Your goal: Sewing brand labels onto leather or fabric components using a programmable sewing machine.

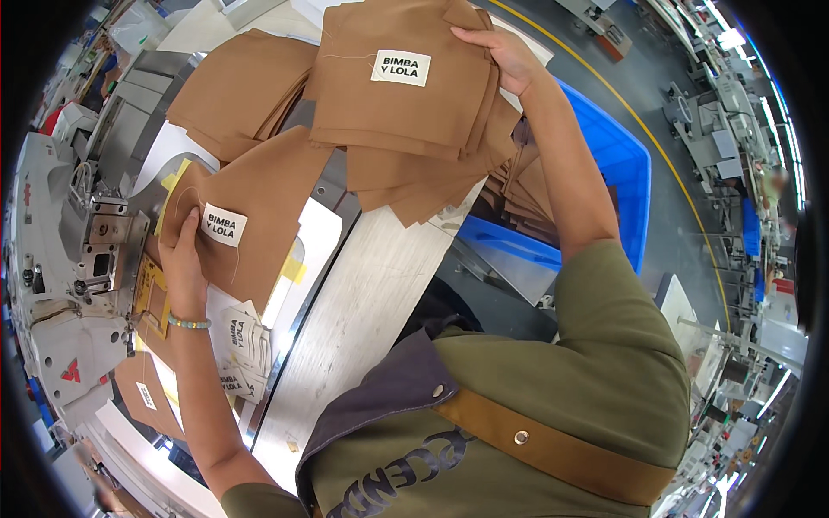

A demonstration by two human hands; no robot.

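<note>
My left hand (183, 255) grips a brown fabric panel (276, 190) bearing a sewn white label (222, 224) with loose thread. It is beside the sewing machine (73, 259) and a yellow template (154, 302). Loose white labels (243, 345) lie below the panel. At the upper right, my right hand (505, 60) holds the edge of a thick stack of brown panels (397, 116), the top one labelled likewise. Another stack of brown panels (233, 86) lies at the upper left. One more labelled panel (147, 414) rests near my left forearm.
A blue bin (632, 173) with brown pieces stands right of the pale worktable (345, 345), partly behind my right arm. Beyond it are a grey floor with a yellow line (656, 147) and machines (717, 129) along the right rim.
</note>
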